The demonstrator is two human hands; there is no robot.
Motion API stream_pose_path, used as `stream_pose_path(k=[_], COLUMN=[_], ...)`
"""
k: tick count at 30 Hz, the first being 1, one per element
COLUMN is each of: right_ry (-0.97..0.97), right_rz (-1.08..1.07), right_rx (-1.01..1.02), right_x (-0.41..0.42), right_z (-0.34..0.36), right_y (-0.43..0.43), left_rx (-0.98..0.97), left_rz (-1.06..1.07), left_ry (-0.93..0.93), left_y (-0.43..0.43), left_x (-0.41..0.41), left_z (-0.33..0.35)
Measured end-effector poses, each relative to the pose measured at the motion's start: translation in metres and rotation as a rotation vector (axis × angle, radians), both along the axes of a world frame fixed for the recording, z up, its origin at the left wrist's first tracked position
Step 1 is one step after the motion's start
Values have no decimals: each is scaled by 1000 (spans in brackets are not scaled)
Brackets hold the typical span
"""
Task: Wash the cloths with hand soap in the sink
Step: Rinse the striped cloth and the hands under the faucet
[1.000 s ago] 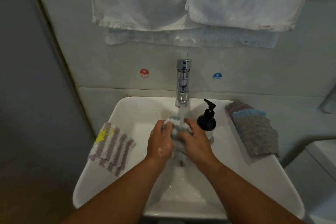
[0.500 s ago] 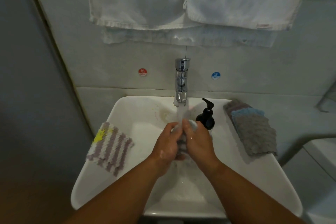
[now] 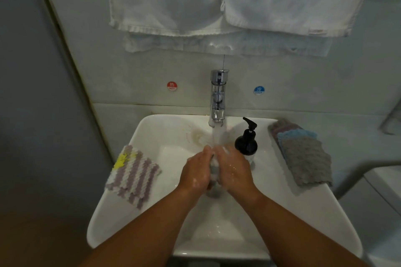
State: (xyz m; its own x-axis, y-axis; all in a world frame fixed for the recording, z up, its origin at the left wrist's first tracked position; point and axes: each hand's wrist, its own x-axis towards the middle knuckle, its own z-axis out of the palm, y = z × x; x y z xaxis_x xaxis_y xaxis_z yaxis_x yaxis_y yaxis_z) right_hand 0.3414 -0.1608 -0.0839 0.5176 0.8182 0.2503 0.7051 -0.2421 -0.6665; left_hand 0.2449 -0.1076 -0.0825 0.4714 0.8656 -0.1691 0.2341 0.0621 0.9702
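My left hand point(image 3: 196, 172) and my right hand point(image 3: 233, 169) press together around a small grey-white cloth point(image 3: 214, 169), squeezed between the palms under running water from the chrome tap point(image 3: 218, 97). Most of the cloth is hidden by my hands. Both hands are wet with soap suds. They are over the white sink point(image 3: 303, 212). A black soap pump bottle point(image 3: 246, 140) stands just right of my right hand.
A purple-and-white striped cloth point(image 3: 133, 176) with a yellow patch lies on the sink's left rim. A stack of grey, blue and mauve cloths point(image 3: 303, 154) lies on the right rim. White towels point(image 3: 227, 2) hang on the wall above.
My hands have closed tighter together around the cloth, which showed more above the fingers a second ago. Water keeps running onto them.
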Motion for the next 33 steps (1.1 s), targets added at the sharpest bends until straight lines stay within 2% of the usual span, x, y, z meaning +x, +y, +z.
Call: stream_pose_path(k=[4,7,10,12,14,17,20,22,23,24,28,30,33], right_ry=[384,553,687,606,458,373,-92,-266,-290,-257,217,342,541], right_rz=[-173,-58,146,183,129,58,142,132,111,68,-105,-114,-121], right_rx=[176,170,116,140,119,12,-98,-134,-137,-122,112,196,235], right_x=[2,-1,-7,-10,-7,0,2,1,0,0,0,1,2], right_z=[4,-8,-8,-4,-7,-11,-11,-8,-6,-5,-3,-5,-4], right_y=[-6,-5,-4,-3,2,8,8,10,9,9,4,2,0], left_rx=[-22,72,92,107,135,217,227,188,163,148,117,48,-37], left_rz=[-123,-49,66,84,63,-2,-12,23,32,30,34,27,-26], left_ry=[-86,-14,56,87,113,220,307,299,279,252,-9,-161,-268], left_y=[0,4,9,10,8,5,9,9,7,5,1,2,4], left_x=[4,3,1,0,0,2,3,0,-1,-2,-2,-3,-3], left_z=[-6,-11,-11,-12,-12,-9,-9,-9,-7,-4,3,4,0])
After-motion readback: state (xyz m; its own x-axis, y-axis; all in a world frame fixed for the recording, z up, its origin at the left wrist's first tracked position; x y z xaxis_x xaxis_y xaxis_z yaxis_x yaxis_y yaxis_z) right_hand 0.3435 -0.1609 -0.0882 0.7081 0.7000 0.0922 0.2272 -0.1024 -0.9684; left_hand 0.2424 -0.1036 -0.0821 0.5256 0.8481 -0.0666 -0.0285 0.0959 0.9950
